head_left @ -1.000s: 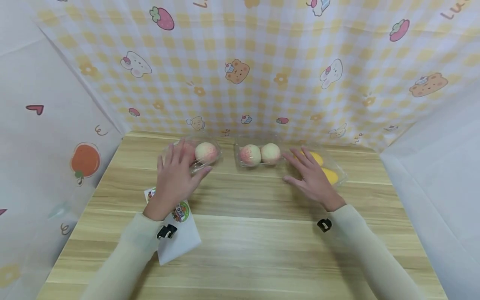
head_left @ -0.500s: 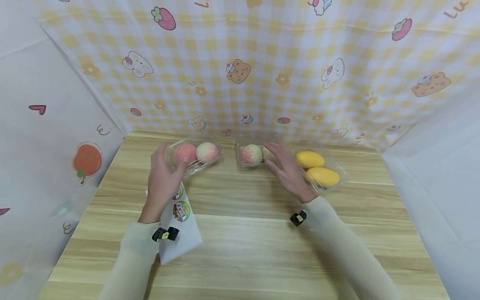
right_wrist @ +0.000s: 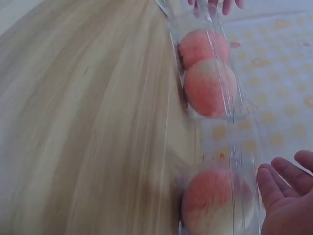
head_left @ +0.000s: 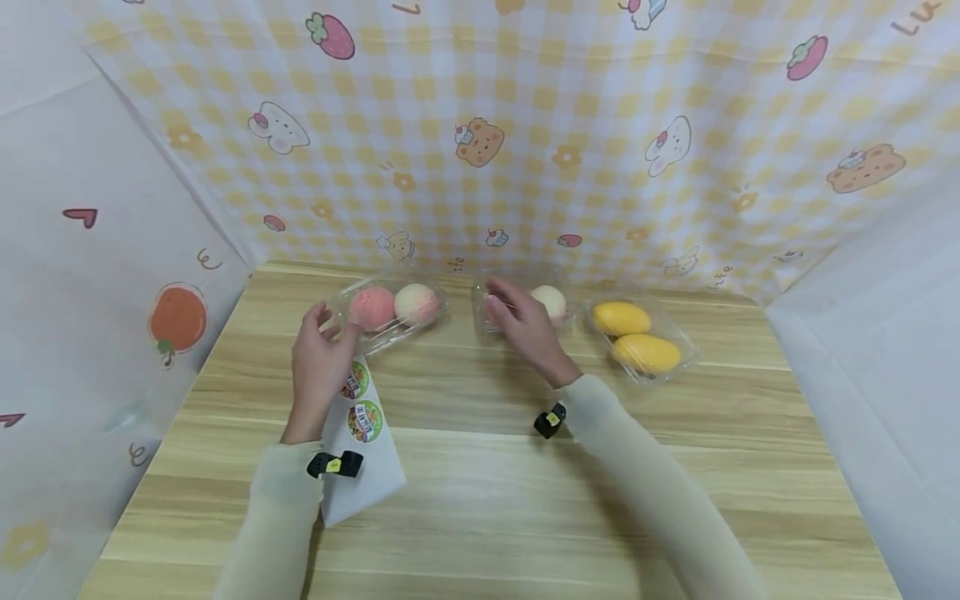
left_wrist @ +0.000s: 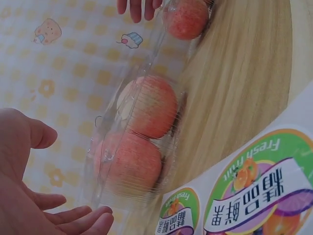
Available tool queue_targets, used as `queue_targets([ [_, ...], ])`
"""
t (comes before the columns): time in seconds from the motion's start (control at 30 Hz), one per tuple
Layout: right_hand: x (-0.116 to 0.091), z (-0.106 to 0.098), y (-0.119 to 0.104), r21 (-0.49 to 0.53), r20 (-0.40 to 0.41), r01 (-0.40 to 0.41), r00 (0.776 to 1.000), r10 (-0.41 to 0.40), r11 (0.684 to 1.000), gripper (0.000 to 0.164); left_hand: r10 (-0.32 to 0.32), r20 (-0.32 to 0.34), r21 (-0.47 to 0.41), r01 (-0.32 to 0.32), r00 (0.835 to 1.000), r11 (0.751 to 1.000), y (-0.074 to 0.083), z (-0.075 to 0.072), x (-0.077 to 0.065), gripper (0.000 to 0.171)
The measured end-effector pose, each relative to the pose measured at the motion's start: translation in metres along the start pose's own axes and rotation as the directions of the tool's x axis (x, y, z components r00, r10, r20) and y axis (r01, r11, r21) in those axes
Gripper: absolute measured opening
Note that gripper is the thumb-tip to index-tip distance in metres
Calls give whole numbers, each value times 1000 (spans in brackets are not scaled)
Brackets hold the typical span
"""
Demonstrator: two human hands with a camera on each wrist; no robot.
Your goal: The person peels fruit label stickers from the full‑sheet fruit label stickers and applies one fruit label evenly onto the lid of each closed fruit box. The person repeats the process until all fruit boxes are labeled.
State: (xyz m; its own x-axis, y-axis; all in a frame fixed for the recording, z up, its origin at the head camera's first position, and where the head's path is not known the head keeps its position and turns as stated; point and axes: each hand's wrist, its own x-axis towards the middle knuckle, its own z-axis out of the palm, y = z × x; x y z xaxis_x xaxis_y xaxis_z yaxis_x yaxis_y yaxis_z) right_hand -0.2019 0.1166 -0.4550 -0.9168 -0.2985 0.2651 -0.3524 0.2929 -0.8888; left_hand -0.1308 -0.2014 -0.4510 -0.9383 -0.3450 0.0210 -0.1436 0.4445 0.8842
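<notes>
since the earlier frames, the right hand (head_left: 528, 333) has shifted leftward over the middle clear box (head_left: 536, 273), hiding its left peach (right_wrist: 217, 203) from the head view. the left hand (head_left: 318, 358) is just beside the left clear box (head_left: 390, 337); any contact is unclear. fingers on both are relaxed and parted, gripping nothing. three boxes on the table (head_left: 480, 500) hold four pink-and-cream peaches (head_left: 372, 309) and two yellow fruits (head_left: 648, 353). two stickers (head_left: 365, 421) show on a partly covered white sheet (head_left: 363, 479).

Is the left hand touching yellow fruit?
No, the left hand is by the leftmost clear box; yellow fruits lie in the rightmost box.
</notes>
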Motion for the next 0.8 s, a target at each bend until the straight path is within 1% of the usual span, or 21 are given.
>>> queue_targets([
  [0.13, 10, 14, -8, -45, 27, -29, 999, 30, 999, 52, -33, -16, -10, 32, 999, 999, -4, 1, 1, 75],
  [0.23, 17, 24, -11, -75, 61, -53, 996, 58, 996, 54, -54, -13, -4, 54, 998, 999, -7, 2, 0, 72],
  [0.3, 21, 29, -13, -90, 84, -65, 994, 72, 994, 56, -63, -9, 0, 63, 998, 998, -9, 2, 0, 71],
  [0.43, 29, 38, -17, -153, 122, -70, 989, 89, 986, 57, -72, -15, 10, 72, 997, 997, -10, 4, 0, 69],
  [0.53, 34, 44, -20, -238, 134, -57, 987, 91, 970, 58, -69, -23, 18, 70, 997, 997, -11, 5, -1, 68],
  [0.63, 38, 50, -22, -318, 140, -43, 986, 92, 947, 60, -68, -25, 13, 69, 997, 998, -12, 6, -2, 68],
  [0.8, 42, 58, -21, -405, 152, -31, 983, 101, 914, 60, -65, -27, 5, 65, 997, 998, -13, 6, -1, 66],
])
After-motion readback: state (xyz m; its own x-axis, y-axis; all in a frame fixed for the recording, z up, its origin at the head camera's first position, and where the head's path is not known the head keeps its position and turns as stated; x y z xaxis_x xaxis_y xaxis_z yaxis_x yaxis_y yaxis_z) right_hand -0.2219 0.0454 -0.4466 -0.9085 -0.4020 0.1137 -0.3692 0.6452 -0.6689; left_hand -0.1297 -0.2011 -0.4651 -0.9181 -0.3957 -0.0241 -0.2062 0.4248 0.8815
